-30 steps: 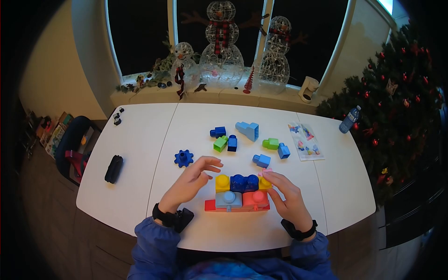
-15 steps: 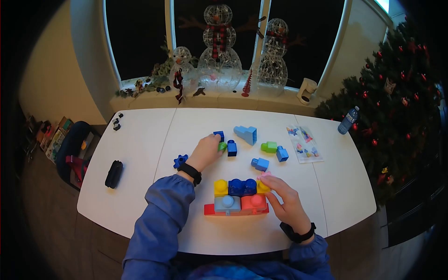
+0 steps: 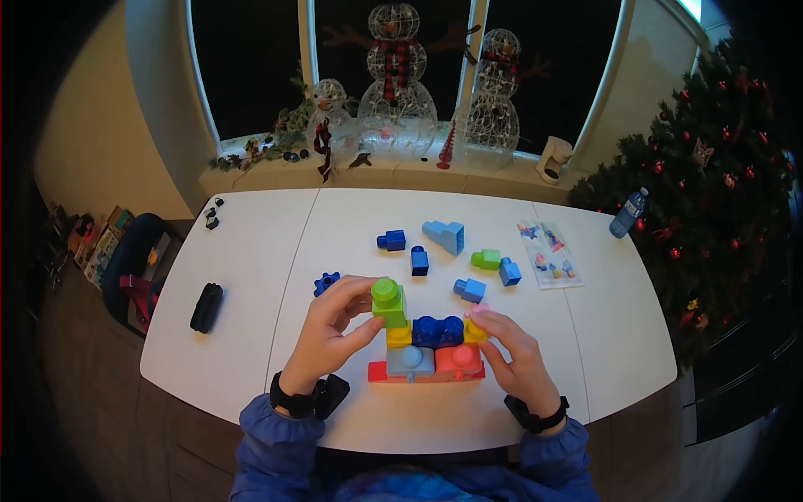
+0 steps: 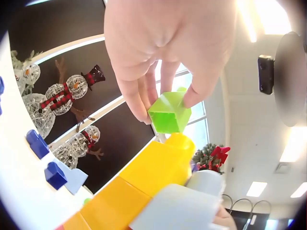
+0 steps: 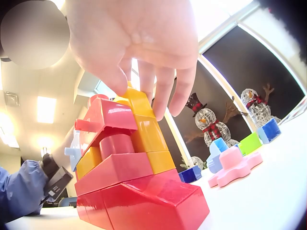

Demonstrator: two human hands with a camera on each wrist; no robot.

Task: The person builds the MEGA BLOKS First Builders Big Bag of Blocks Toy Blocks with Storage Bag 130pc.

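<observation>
My left hand (image 3: 333, 328) pinches a light green toy block (image 3: 389, 306) by its sides, stud up. In the left wrist view its hollow underside is right over the stud of the left yellow block (image 4: 163, 158). That block is part of a stacked block structure, which has a dark blue two-studded piece (image 3: 437, 333) in the middle, a light blue piece (image 3: 410, 362) and a coral piece (image 3: 458, 360) in front, and a red base (image 5: 158, 199). My right hand (image 3: 520, 360) grips the yellow block (image 5: 135, 100) at the structure's right end between thumb and fingers.
Beyond the structure lie several loose blue blocks (image 3: 470, 290), a green block (image 3: 485, 258) and a light blue flared piece (image 3: 445, 236). A pink flower-shaped piece (image 5: 237, 165) and a dark blue gear (image 3: 326, 283) are nearby. Farther right are a picture sheet (image 3: 549, 255) and bottle (image 3: 629, 213).
My left hand reached out to the loose blocks, took hold of the green block and brought it back over the structure's left yellow block. The right hand has stayed at the right end.
</observation>
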